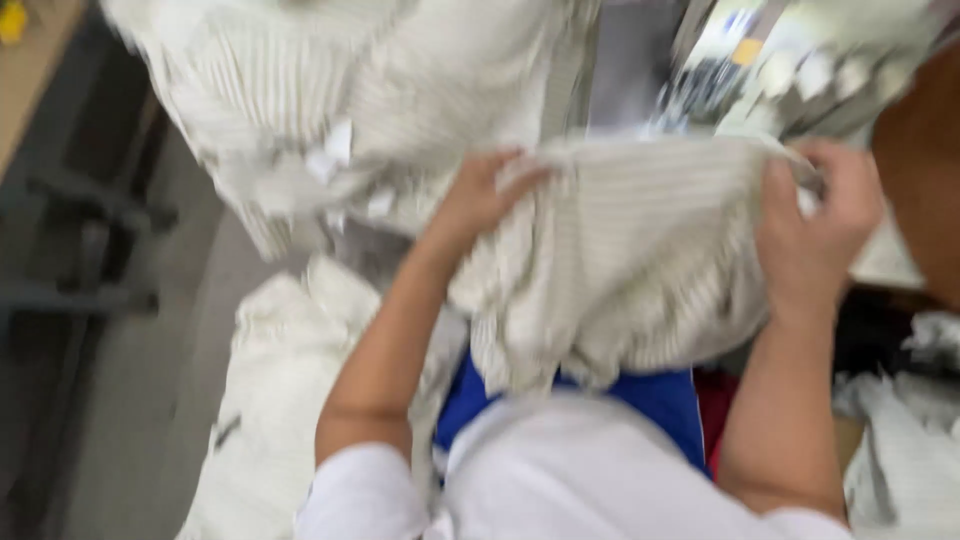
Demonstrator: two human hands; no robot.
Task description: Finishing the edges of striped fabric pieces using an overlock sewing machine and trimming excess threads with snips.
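white sleeves frame both hands, left hand [480,195] and right hand [815,225], each grip pinching the striped cloth [630,250] stretched sideways between them.

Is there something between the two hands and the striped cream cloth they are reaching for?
Nothing visible. The left hand and the right hand both grip the top edge of the striped cream cloth directly, one at each end.

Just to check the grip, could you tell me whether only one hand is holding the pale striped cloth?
No, both the left hand and the right hand grip the pale striped cloth.
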